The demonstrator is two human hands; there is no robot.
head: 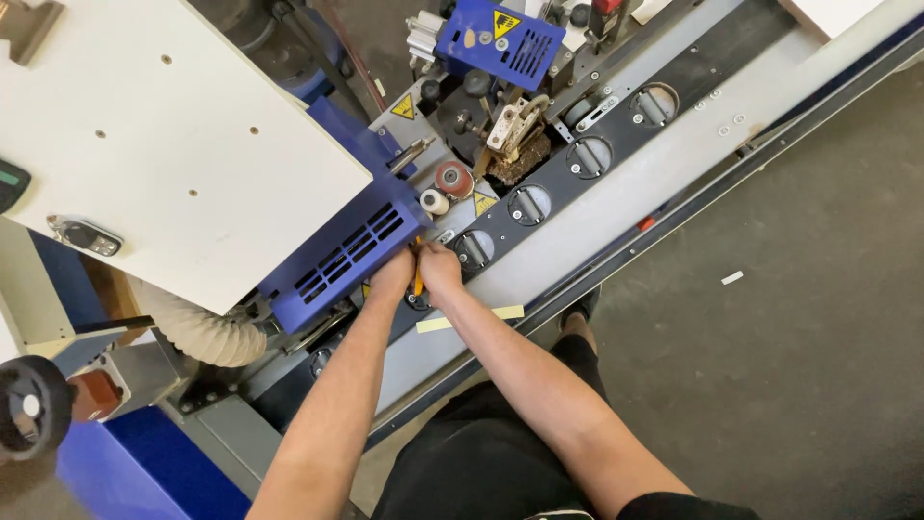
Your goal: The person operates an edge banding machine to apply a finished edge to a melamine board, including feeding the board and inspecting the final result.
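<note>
Hands: left hand (393,274) and right hand (440,272) both closed on orange tool (418,282) | beside blue vented cover (344,252) | above pale strip (469,319)

White panel (164,144): smooth matt laminate w/ small drilled holes. Blue vented cover (346,252): painted sheet metal, semi-gloss. Black track (577,169): matt dark surface w/ round bare-metal discs. Grey bed (664,159): painted metal, smooth, dull. Hose (197,332): ribbed beige plastic. Floor (818,366): rough, dusty concrete. Strip (469,319) on bed: pale, matt, looks like paper or edge tape. Trousers (481,453): black matt cloth.
</note>
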